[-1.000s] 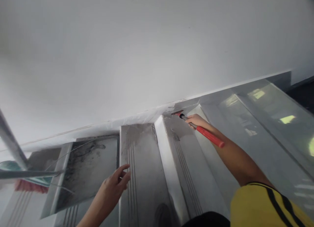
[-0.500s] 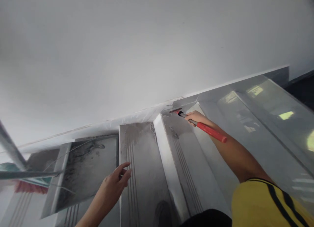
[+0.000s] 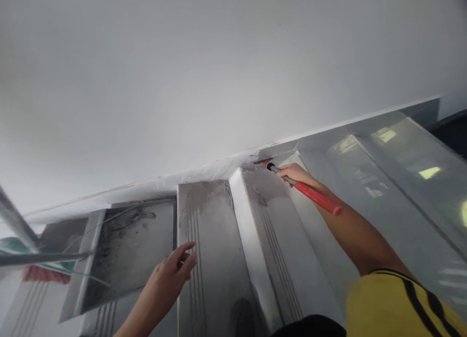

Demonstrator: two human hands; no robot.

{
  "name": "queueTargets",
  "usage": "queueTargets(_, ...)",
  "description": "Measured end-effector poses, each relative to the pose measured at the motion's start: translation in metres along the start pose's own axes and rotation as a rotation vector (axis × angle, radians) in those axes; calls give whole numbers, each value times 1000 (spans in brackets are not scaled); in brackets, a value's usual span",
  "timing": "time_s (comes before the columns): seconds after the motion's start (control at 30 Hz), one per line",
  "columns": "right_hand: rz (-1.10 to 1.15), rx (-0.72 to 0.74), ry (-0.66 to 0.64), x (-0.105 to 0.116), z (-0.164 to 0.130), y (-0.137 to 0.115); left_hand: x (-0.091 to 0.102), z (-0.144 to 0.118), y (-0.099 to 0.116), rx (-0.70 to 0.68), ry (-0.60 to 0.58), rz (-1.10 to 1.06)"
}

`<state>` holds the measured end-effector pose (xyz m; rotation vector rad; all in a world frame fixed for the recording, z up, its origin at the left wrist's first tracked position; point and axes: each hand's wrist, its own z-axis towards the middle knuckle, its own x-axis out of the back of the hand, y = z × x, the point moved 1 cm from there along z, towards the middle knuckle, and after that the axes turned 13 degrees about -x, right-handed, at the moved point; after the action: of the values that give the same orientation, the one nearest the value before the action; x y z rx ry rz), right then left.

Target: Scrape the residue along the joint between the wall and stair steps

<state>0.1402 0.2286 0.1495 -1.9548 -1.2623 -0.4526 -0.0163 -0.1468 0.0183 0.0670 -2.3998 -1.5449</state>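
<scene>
My right hand (image 3: 294,173) is wrapped round the grey shaft of a scraper (image 3: 316,198) with a red handle. The scraper's blade lies against the grey skirting (image 3: 237,161) at the foot of the wall, just above a stair tread. White smears and flaked patches mark the skirting around the blade. My left hand (image 3: 171,274) hangs over the stairs with nothing in it, fingers loosely curled and apart. Below it runs a grooved tread (image 3: 215,244) with dust and residue at its wall end.
A white wall (image 3: 219,74) rises above the stairs. To the left, metal bars (image 3: 44,259) cross near a dirty, dark-stained slab (image 3: 134,249). A green and red cloth-like item (image 3: 47,274) lies behind the bars. Glossy steps (image 3: 383,181) go off to the right.
The view has shifted slightly. My right hand keeps its hold on the scraper, whose blade stays at the skirting in nearly the same place. My left hand has barely moved.
</scene>
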Motion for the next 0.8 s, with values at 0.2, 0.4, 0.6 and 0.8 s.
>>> queueTargets(0.2, 3, -19, 11, -8, 11, 10, -3, 2, 0, 36, 5, 19)
queueTargets(0.4, 35, -16, 5, 8, 4, 13, -6, 6, -1, 24, 8, 46)
queueTargets(0.6, 26, -28, 20, 11, 8, 14, -5, 9, -2, 38, -6, 41)
queueTargets(0.8, 39, -22, 17, 12, 8, 14, -6, 12, -3, 36, -22, 51)
